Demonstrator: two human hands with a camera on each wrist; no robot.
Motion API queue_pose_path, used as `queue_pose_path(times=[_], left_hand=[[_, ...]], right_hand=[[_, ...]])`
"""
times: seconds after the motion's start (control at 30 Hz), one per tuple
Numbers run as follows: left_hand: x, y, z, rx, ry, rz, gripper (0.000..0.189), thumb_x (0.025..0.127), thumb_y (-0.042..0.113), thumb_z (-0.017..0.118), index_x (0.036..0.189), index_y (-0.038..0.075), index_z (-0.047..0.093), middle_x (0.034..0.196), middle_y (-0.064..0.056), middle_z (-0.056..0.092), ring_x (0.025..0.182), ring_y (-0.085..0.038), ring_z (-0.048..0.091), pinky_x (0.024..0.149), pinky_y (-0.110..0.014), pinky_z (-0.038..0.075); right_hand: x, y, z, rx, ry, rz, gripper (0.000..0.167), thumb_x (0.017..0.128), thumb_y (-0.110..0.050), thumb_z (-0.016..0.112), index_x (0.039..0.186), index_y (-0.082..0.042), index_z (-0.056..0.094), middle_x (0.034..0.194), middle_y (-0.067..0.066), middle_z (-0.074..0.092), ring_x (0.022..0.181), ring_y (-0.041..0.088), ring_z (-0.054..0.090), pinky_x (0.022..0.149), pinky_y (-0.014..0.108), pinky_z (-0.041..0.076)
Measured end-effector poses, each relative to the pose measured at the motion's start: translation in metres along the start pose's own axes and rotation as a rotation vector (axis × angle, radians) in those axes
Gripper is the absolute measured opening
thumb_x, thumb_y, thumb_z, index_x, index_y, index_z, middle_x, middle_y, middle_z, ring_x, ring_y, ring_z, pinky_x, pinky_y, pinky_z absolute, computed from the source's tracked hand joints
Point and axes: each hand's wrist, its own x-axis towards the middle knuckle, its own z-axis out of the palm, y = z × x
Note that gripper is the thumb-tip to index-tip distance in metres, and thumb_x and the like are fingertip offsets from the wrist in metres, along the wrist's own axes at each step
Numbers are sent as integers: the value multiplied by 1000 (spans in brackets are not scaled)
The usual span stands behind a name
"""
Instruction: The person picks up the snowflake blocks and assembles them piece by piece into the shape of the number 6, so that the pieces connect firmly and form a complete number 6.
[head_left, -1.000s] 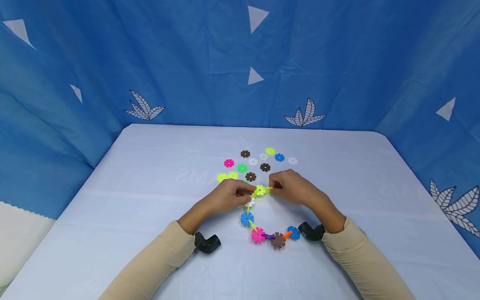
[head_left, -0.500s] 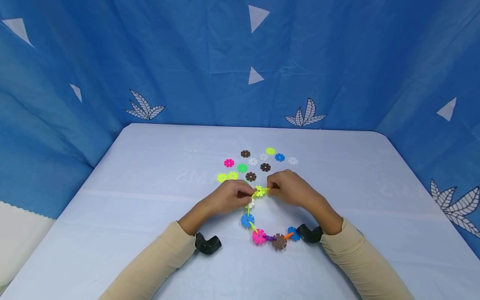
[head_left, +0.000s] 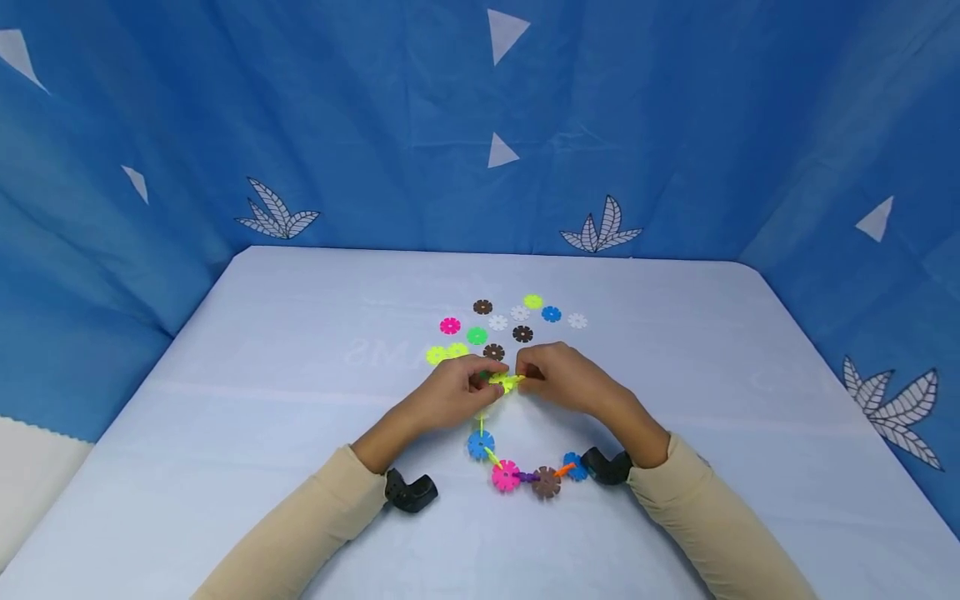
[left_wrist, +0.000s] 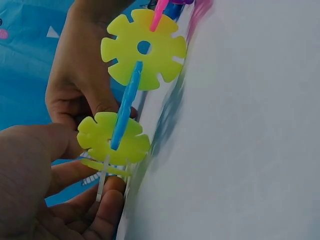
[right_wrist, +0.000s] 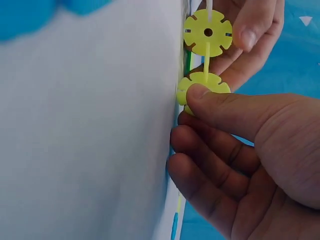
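A chain of notched plastic interlocking discs curves over the table, with a blue disc (head_left: 481,445), a pink disc (head_left: 506,476) and a brown disc (head_left: 546,482) along it. At its upper end, yellow discs (head_left: 504,383) lie between the two hands. My left hand (head_left: 448,392) pinches the chain there, its fingers hiding part of the joints. Thumb and fingers of my right hand (head_left: 566,379) pinch the endmost yellow disc (right_wrist: 212,81); a second yellow disc (right_wrist: 208,45) is slotted to it edgewise, close to the left fingers.
Loose discs lie behind the hands, among them a pink one (head_left: 450,326), a green one (head_left: 477,336) and a blue one (head_left: 551,314). Black wrist devices (head_left: 411,492) sit under both forearms. A blue curtain (head_left: 420,125) hangs past the table's far edge.
My right hand has moved left, closer to the left hand, and the yellow end of the chain has tilted between them. The head view has also shifted slightly.
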Motion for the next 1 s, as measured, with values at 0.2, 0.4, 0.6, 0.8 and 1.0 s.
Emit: queue_pose_path(times=[0.2,0.4,0.6,0.8,1.0], left_hand=[[0,0,0,11,4,-22,27,99,9,64,124,2,70,118,-9,67,85,-11,61,72,-27,53],[1,1,1,6,16,-60,25,98,11,65,121,4,72,116,-6,67,82,-13,60,72,-28,52],[1,1,0,6,25,-74,23,100,13,63,120,7,73,114,-3,67,78,-14,56,69,-29,50],[2,2,-1,24,19,-58,24,101,14,63,121,5,72,107,-2,67,74,-14,53,68,-29,47],[1,2,-3,41,30,-71,24,100,14,63,120,6,72,108,-2,66,74,-14,52,67,-29,47]], right_hand=[[0,10,-5,65,-68,-66,12,89,-6,78,96,-11,70,79,-5,60,74,13,54,68,29,49],[5,47,-41,68,-47,7,17,93,-5,73,110,-5,70,99,2,68,93,21,62,82,38,54],[19,89,-65,-61,41,293,28,97,-8,69,124,-1,66,113,16,65,102,32,58,91,47,51],[27,101,-65,-88,32,313,22,95,-7,70,116,0,67,106,16,63,98,32,54,90,48,48],[26,85,-60,-75,19,292,18,93,-4,72,108,-2,63,98,13,63,92,31,55,83,44,50]])
